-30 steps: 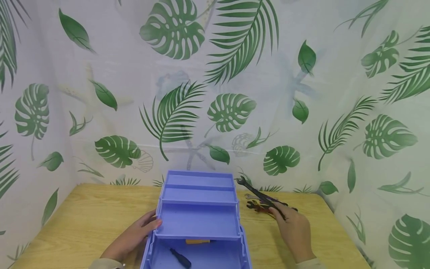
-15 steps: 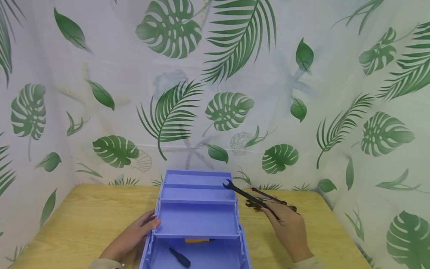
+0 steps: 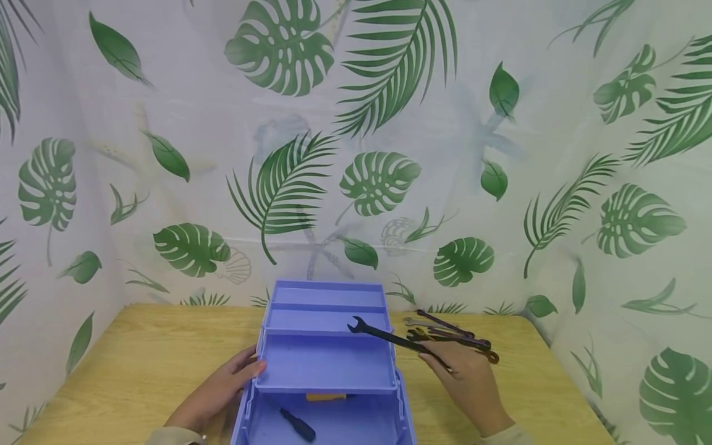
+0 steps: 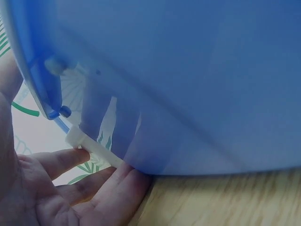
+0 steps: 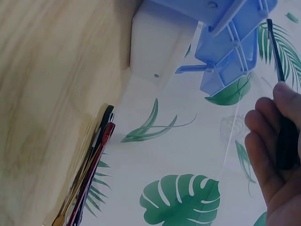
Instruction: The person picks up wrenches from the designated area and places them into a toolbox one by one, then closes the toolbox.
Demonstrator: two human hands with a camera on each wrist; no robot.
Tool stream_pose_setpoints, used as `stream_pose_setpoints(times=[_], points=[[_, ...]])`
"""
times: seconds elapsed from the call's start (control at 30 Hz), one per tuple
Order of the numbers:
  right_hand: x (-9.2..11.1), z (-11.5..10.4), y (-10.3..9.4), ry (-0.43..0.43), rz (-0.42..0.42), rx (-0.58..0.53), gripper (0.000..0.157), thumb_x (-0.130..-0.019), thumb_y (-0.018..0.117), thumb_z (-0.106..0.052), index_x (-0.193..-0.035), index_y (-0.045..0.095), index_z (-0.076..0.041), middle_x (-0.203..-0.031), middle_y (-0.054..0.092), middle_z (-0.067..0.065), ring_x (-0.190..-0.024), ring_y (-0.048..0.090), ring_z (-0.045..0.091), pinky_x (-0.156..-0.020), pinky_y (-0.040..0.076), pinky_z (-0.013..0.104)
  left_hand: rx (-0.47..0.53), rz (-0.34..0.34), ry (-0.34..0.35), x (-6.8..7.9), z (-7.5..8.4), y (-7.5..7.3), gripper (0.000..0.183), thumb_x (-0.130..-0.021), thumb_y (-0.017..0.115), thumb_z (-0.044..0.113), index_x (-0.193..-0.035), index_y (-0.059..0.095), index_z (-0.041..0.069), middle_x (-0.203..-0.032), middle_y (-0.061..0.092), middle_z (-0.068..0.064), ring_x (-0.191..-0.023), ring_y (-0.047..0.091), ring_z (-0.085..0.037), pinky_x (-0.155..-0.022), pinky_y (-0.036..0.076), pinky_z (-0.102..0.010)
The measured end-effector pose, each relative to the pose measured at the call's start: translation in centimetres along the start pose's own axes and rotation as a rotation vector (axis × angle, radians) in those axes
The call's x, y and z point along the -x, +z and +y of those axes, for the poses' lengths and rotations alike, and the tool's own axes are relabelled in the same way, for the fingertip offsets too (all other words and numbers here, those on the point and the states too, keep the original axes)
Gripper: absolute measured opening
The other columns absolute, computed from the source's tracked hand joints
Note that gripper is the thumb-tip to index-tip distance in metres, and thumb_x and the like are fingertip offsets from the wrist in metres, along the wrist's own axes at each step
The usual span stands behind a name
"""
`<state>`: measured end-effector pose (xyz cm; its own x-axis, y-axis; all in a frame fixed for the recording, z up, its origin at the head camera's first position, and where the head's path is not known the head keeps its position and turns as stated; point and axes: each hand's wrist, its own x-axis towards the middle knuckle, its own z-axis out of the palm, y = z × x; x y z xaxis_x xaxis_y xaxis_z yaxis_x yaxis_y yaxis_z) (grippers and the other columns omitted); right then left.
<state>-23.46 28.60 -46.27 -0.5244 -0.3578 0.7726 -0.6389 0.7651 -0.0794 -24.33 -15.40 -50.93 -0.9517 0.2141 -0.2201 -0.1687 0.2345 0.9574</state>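
Observation:
A blue toolbox (image 3: 327, 364) stands with its stepped trays spread above the lower compartment. My left hand (image 3: 225, 386) holds its left side, thumb on the middle tray's edge; in the left wrist view the fingers (image 4: 101, 188) lie along the box's wall beside a white bar (image 4: 96, 148). My right hand (image 3: 470, 380) grips a black wrench (image 3: 389, 337), its open-ended jaw pointing left over the upper trays. Several more wrenches (image 3: 450, 332) lie in a loose pile on the table behind the right hand, some dark, one yellowish.
In the lower compartment lie a black-handled screwdriver (image 3: 298, 426) and a yellow-handled tool (image 3: 326, 397), partly hidden under the tray. The wooden table (image 3: 167, 346) reaches back to a leaf-patterned sheet (image 3: 345, 123) hanging behind and at both sides.
My right hand has lifted the black wrench off the pile and carried it left over the trays. The other wrenches stay on the table. My left hand keeps its place.

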Motion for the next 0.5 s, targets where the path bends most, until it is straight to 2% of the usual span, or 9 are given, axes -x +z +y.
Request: stream_pose_setpoints(times=[0.07,0.23,0.3,0.33,0.5], points=[[-0.1,-0.1,-0.1,-0.014,-0.013,-0.019,0.023,-0.087,0.084,-0.026,-0.106,0.082,-0.014,-0.097,0.08,-0.002,-0.086,0.076,0.015,-0.072,0.061,0.03,0.011,-0.002,0.008,0.0,0.1,0.0,0.078,-0.103,0.058,0.046,-0.16,0.031,-0.001,-0.156,0.04,-0.033,-0.13,0.056,-0.047,-0.103,0.051,-0.06],[-0.1,-0.3,0.2,-0.063,-0.021,-0.082,0.022,-0.087,0.084,-0.023,-0.106,0.082,-0.012,-0.097,0.079,-0.002,-0.086,0.076,0.016,-0.074,0.061,0.028,0.022,-0.022,0.026,0.0,0.1,-0.2,0.077,-0.104,0.057,0.044,-0.159,0.03,-0.001,-0.156,0.038,-0.033,-0.129,0.058,-0.045,-0.101,0.053,-0.057],[-0.1,-0.2,0.3,-0.079,-0.014,-0.081,0.032,-0.077,0.089,-0.011,-0.107,0.082,-0.013,-0.097,0.079,-0.003,-0.085,0.075,0.015,-0.074,0.061,0.028,0.037,-0.045,0.027,0.0,0.0,-0.4,0.077,-0.105,0.057,0.044,-0.16,0.028,-0.001,-0.156,0.038,-0.035,-0.127,0.059,-0.045,-0.098,0.055,-0.057],[-0.1,-0.2,0.3,-0.084,-0.012,-0.073,0.034,-0.075,0.09,-0.01,-0.107,0.082,-0.013,-0.097,0.079,-0.003,-0.085,0.075,0.014,-0.073,0.061,0.027,0.046,-0.059,0.023,0.0,-0.1,-0.5,0.078,-0.105,0.057,0.044,-0.16,0.027,-0.001,-0.155,0.038,-0.036,-0.125,0.06,-0.045,-0.095,0.056,-0.058],[0.1,-0.1,0.4,-0.085,-0.017,-0.083,0.034,-0.074,0.09,-0.01,-0.107,0.082,-0.012,-0.096,0.079,-0.003,-0.085,0.075,0.014,-0.074,0.06,0.027,0.137,-0.161,-0.007,0.4,-0.2,-1.0,0.081,-0.106,0.056,0.042,-0.164,0.015,0.004,-0.156,0.031,-0.039,-0.124,0.058,-0.05,-0.081,0.059,-0.064]])
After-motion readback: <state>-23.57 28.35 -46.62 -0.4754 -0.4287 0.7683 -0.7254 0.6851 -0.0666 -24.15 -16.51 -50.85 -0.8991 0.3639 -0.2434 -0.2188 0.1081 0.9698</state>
